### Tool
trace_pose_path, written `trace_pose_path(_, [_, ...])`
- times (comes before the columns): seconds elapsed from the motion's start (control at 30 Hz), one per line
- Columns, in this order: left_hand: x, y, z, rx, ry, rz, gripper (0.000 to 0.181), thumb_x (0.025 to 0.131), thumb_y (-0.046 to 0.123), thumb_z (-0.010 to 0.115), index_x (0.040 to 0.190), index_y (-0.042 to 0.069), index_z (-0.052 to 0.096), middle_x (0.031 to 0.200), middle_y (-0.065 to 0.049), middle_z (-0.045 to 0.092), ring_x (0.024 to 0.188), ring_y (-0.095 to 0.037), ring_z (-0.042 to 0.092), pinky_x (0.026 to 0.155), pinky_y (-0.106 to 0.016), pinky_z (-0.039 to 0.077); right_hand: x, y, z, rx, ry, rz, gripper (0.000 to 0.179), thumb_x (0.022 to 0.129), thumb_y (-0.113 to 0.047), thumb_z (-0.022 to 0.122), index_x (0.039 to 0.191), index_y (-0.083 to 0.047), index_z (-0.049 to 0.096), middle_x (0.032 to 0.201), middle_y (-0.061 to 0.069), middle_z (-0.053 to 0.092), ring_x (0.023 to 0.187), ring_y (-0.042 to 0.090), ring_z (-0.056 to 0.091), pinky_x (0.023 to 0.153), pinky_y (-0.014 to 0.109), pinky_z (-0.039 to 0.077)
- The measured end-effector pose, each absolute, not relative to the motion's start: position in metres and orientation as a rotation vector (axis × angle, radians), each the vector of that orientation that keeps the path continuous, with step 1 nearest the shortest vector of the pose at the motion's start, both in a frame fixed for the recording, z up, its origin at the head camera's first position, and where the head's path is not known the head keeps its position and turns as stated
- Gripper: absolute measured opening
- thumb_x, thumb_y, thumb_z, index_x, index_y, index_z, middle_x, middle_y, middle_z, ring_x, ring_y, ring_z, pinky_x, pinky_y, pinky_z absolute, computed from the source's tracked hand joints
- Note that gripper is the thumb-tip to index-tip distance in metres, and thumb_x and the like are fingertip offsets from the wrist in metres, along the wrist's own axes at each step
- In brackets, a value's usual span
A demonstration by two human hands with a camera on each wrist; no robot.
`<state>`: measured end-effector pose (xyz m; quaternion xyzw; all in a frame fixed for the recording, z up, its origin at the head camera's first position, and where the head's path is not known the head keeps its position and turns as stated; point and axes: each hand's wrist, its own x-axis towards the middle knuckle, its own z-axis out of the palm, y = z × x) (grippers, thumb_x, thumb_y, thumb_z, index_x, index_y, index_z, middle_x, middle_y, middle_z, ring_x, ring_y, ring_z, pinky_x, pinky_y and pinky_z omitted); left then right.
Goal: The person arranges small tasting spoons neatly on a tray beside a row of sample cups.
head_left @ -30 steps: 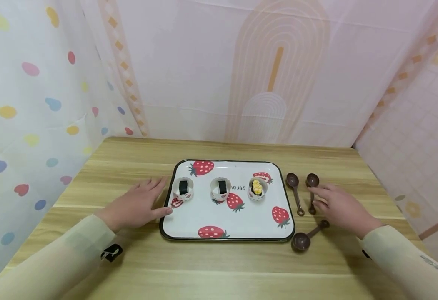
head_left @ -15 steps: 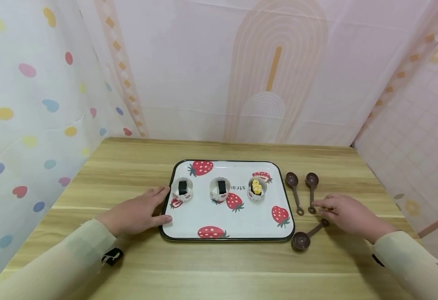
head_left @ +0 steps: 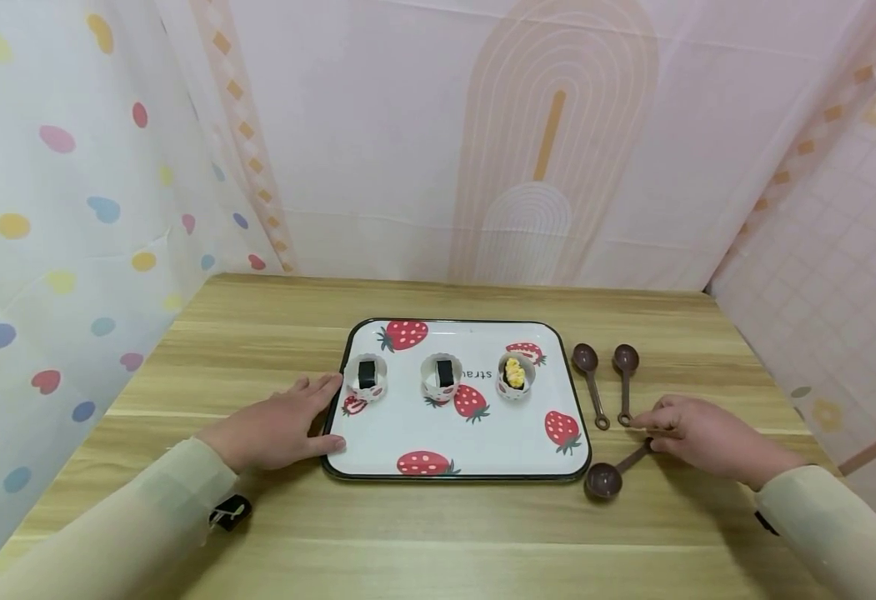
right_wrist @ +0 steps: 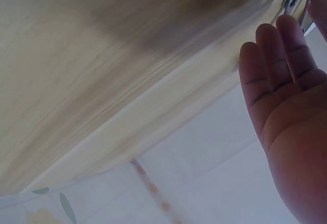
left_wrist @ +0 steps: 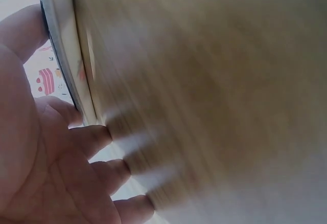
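My left hand (head_left: pixel 276 429) rests at the left edge of a white strawberry-print tray (head_left: pixel 498 450), its thumb over the dark rim. In the left wrist view the other fingertips (left_wrist: pixel 135 208) are spread low beside the tray's side. At the right, my right hand (head_left: pixel 708 437) is low over the table, fingers pointing left. Its fingertips are by the handle ends of an upright-lying brown measuring spoon (head_left: pixel 626 360) and a slanted brown measuring spoon (head_left: pixel 603 482); contact is unclear. The right wrist view shows its fingers (right_wrist: pixel 273 60) extended, gripping nothing visible.
Another brown measuring spoon (head_left: pixel 585 358) lies close to the tray's right edge. Paper cups hold two black-wrapped sushi pieces (head_left: pixel 367 375) (head_left: pixel 445 373) and one yellow-topped piece (head_left: pixel 515 373). Patterned curtains (head_left: pixel 377 167) border the wooden table (head_left: pixel 438 533) at the back and sides.
My right hand has drawn back toward me and slightly right, from over the far spoon's handle to the handle ends. My left hand's fingers have slid slightly nearer; the spoons look unmoved.
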<state>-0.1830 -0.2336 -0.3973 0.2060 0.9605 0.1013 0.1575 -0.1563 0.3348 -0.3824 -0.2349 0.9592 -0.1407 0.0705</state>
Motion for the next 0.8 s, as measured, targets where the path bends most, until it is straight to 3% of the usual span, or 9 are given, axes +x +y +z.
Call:
trace_pose_path(0.23, [-0.181, -0.232, -0.396, 0.566, 2.738, 0.271, 0.108, 0.095, 0.074, 0.058, 0.168, 0.004, 0.02, 0.173, -0.02, 0.026, 0.156, -0.057, 0.023, 0.121, -0.072, 0.03, -0.156, 0.339, -0.386, -0.812, 2.85, -0.465, 0.024, 0.087, -0.008, 0.081, 0.107, -0.021, 0.084, 0.095, -0.013, 0.069, 0.084, -0.005, 0.057, 0.074, 0.024, 0.053])
trace_pose_path(0.8, [-0.182, -0.232, -0.395, 0.547, 2.727, 0.261, 0.108, 0.094, 0.076, 0.058, 0.169, 0.006, 0.021, 0.174, -0.019, 0.026, 0.156, -0.057, 0.023, 0.122, -0.071, 0.03, -0.156, 0.34, -0.394, -0.835, 2.855, -0.455, 0.023, 0.083, -0.005, 0.083, 0.103, -0.017, 0.086, 0.091, -0.013, 0.067, 0.082, -0.005, 0.056, 0.071, 0.023, 0.051])
